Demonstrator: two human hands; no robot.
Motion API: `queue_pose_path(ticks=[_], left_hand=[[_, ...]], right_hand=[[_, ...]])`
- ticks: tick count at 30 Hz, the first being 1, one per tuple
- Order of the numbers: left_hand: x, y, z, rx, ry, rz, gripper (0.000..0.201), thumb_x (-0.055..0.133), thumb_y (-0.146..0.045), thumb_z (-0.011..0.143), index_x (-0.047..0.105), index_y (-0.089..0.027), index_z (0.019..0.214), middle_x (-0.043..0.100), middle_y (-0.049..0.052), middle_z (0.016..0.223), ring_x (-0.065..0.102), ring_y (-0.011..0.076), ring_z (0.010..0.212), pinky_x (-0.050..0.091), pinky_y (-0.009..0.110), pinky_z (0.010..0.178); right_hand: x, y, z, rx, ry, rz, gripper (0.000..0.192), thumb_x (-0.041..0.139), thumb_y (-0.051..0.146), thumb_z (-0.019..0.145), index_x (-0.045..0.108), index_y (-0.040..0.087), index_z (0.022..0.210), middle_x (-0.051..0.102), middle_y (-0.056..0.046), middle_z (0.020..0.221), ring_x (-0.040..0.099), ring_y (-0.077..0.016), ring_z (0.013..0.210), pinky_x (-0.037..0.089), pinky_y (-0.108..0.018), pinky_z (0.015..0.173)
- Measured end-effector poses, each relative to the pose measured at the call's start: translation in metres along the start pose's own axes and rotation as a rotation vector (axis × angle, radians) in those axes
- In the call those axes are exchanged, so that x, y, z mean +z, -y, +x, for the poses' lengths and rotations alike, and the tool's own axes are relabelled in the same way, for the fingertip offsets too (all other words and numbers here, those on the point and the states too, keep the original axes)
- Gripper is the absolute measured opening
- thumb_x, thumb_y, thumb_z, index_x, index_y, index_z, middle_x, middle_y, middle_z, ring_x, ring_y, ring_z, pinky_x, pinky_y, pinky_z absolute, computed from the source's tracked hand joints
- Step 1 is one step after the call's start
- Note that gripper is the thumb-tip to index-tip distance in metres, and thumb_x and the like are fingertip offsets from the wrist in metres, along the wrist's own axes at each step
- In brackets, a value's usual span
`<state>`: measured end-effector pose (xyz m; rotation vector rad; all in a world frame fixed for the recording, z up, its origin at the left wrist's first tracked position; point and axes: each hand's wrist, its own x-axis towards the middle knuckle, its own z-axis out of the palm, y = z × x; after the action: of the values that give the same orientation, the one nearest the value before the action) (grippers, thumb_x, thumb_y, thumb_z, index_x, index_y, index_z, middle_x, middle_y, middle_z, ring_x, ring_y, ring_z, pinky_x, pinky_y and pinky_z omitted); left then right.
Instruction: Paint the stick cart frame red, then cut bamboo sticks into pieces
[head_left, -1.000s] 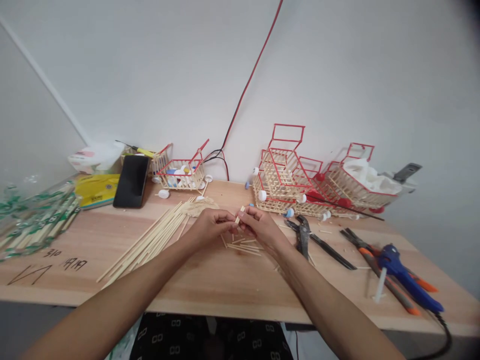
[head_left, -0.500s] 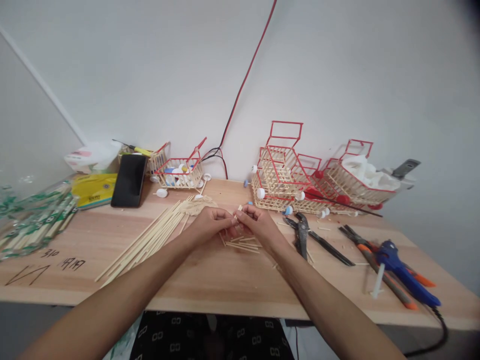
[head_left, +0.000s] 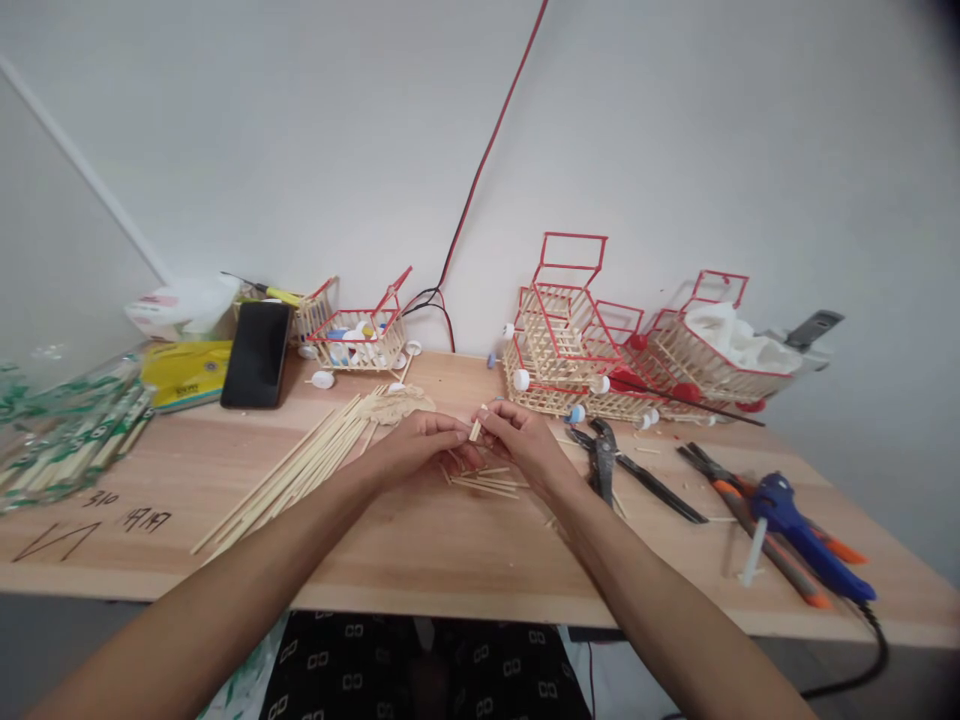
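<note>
From afar, I watch the right hand (head_left: 523, 437) pinch short wooden sticks (head_left: 477, 427) above the tabletop (head_left: 442, 565), between both hands, their long axis slanting up rightward, while the left hand (head_left: 422, 442) curls just beside, its hold unclear to me.

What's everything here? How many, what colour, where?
Table: one, wooden, front
Carts: several, pale and red, along wall
Caps: several, white and blue, in a left cart
Tissue: some, white, in rightmost cart
Phone: one, black, back left
Pack: one, yellow, beside phone
Tool: one, yellow, behind phone
Bagged sticks: several, pale, far left
Long sticks: many, pale, left
Short sticks: several, pale, centre
Dark pliers: one, black, right
Orange pliers: one, orange, right
Glue gun: one, blue, right
Cable: one, red and black, on wall
Held stick: count unclear, pale, centre
Left hand: one, bare, centre
Right hand: one, bare, centre
</note>
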<state>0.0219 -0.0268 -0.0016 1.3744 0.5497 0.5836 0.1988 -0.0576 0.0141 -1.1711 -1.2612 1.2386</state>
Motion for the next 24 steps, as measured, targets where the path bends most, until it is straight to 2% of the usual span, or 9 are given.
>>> queue_pose_path(ticks=[8, 14, 20, 24], left_hand=[[0.001, 0.003, 0.001, -0.04, -0.02, -0.057, 0.041, 0.064, -0.048, 0.08, 0.072, -0.01, 0.09, 0.074, 0.014, 0.091, 0.067, 0.0181, 0.077, 0.05, 0.028, 0.072], [0.005, -0.002, 0.0, -0.084, -0.073, -0.044, 0.041, 0.07, -0.05, 0.073, 0.071, -0.009, 0.08, 0.074, 0.011, 0.076, 0.065, 0.0147, 0.064, 0.048, 0.023, 0.06], [0.004, -0.004, -0.001, -0.047, -0.118, -0.089, 0.037, 0.072, -0.048, 0.072, 0.07, -0.011, 0.076, 0.073, 0.008, 0.071, 0.064, 0.0136, 0.062, 0.048, 0.024, 0.062], [0.003, -0.003, 0.0, -0.047, -0.11, -0.057, 0.037, 0.071, -0.048, 0.072, 0.071, -0.011, 0.078, 0.073, 0.008, 0.073, 0.065, 0.0146, 0.064, 0.049, 0.024, 0.062]], right_hand=[[-0.003, -0.009, 0.004, -0.062, 0.036, -0.124, 0.033, 0.065, 0.051, 0.072, 0.06, 0.019, 0.07, 0.053, 0.003, 0.058, 0.041, -0.0093, 0.051, 0.026, -0.022, 0.046], [0.0, -0.01, 0.006, -0.114, 0.021, -0.196, 0.033, 0.066, 0.051, 0.07, 0.059, 0.019, 0.065, 0.052, 0.003, 0.058, 0.042, -0.0097, 0.053, 0.03, -0.023, 0.049], [-0.002, -0.005, 0.001, -0.092, 0.128, -0.131, 0.036, 0.063, 0.054, 0.075, 0.063, 0.018, 0.079, 0.058, 0.0, 0.068, 0.048, -0.0108, 0.059, 0.033, -0.023, 0.052], [-0.002, -0.003, 0.001, -0.102, 0.124, -0.148, 0.035, 0.067, 0.053, 0.071, 0.062, 0.019, 0.078, 0.059, 0.001, 0.067, 0.048, -0.011, 0.058, 0.033, -0.023, 0.052]])
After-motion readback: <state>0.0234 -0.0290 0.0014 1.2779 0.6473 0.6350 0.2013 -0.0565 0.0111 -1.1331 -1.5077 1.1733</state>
